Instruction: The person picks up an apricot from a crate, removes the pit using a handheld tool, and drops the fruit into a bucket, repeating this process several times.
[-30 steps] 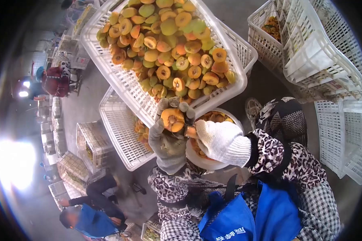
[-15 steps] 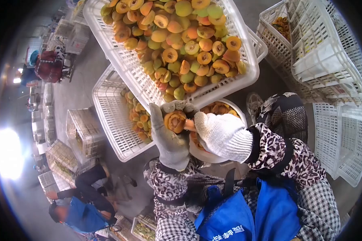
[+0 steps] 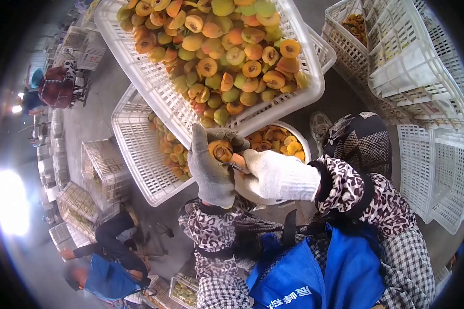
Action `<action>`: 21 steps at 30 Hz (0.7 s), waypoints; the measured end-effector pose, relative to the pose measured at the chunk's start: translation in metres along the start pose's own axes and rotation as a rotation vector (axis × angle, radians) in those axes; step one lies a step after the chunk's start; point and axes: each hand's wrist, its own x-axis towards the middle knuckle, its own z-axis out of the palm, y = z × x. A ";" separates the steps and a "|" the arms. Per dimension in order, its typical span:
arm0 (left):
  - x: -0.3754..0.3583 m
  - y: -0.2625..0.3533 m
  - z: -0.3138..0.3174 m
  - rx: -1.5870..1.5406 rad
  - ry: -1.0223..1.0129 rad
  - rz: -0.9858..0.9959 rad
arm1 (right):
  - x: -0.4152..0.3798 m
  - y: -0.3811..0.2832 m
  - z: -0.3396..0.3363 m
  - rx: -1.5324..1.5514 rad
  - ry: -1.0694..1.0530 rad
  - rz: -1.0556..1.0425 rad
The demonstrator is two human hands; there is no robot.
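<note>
My left hand point(image 3: 211, 167), in a grey-white glove, is closed around a cut apricot point(image 3: 220, 151) with orange flesh facing up. My right hand point(image 3: 273, 172), in a white knitted glove, grips a small tool point(image 3: 237, 166) with a thin dark metal end that touches the fruit. Just beyond both hands, a white crate point(image 3: 175, 114) full of halved apricots point(image 3: 207, 67) is tilted towards me. Below it, a white bucket point(image 3: 305, 147) holds orange apricot pieces point(image 3: 278, 140), partly hidden by my right hand.
Another white crate point(image 3: 134, 149) with apricots stands at the left under the full one. Stacked white crates point(image 3: 402, 62) rise at the right, with more point(image 3: 433, 175) below. A seated person in blue point(image 3: 108, 278) is at lower left; another person point(image 3: 56, 87) is farther off.
The view has shifted slightly, so crates and hands appear a little further left. The thin metal end of the tool now shows at the apricot, and more of the bucket's contents is visible.
</note>
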 end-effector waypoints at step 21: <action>0.012 -0.013 -0.012 -0.014 -0.103 -0.034 | 0.001 0.014 -0.012 1.065 -0.479 0.271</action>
